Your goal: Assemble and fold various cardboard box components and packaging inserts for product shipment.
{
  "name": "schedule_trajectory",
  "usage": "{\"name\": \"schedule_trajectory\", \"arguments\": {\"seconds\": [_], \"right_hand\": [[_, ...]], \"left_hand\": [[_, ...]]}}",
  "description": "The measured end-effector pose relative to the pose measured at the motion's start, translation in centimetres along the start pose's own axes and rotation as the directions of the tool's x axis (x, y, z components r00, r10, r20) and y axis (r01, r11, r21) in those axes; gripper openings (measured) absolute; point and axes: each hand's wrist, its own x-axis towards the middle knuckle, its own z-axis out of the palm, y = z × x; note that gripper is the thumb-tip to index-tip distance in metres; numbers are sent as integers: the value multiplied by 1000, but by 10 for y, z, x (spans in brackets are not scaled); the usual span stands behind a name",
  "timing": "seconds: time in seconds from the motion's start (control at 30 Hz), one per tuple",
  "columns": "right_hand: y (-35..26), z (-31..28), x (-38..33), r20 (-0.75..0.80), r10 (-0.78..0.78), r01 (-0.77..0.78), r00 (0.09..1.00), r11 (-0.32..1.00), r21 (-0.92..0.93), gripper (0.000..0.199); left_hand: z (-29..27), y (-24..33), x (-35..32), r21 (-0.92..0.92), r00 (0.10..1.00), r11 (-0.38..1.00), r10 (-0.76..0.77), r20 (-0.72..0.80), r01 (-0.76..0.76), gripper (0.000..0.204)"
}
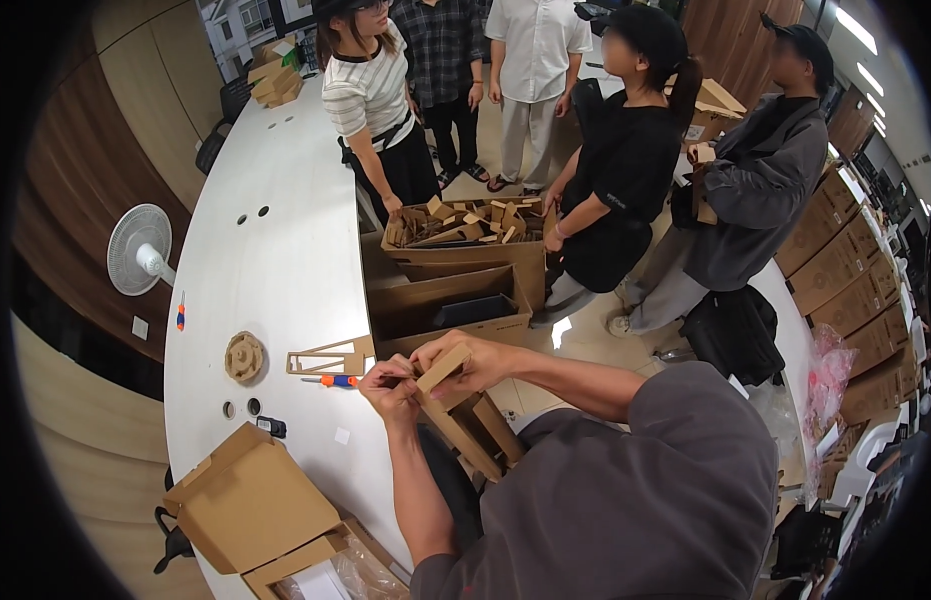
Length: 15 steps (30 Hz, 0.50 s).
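In front of my chest I hold a folded brown cardboard piece [448,371] with long narrow walls and an open middle. My right hand [481,362] grips its upper end from the right, fingers curled round it. My left hand [390,392] is closed at the left side of the same end, its fingertips pinched close to the card. Just left of my hands, a flat cardboard frame with cut-out slots [329,358] lies on the white table [286,230]. Beside it rests an orange-and-blue screwdriver [336,381].
A round cardboard piece [245,358], a second screwdriver [181,318] and an open carton [248,500] are on the table. A white fan [141,250] stands beyond its left edge. Ahead, two people hold a large box of cardboard scraps [466,250] above another open box [456,330]. Others stand nearby.
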Motion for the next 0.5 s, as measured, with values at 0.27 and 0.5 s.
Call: {"name": "schedule_trajectory", "arguments": {"seconds": [0.27,0.5], "right_hand": [[13,-29,-6,-128,-259,237,957,957,-167,14],[19,-52,1,-67,-279,251,958,927,-280,18]], "left_hand": [[6,-20,19,97,997,992,-81,13,80,15],[23,-15,31,63,961,963,-257,-98,264,21]]}}
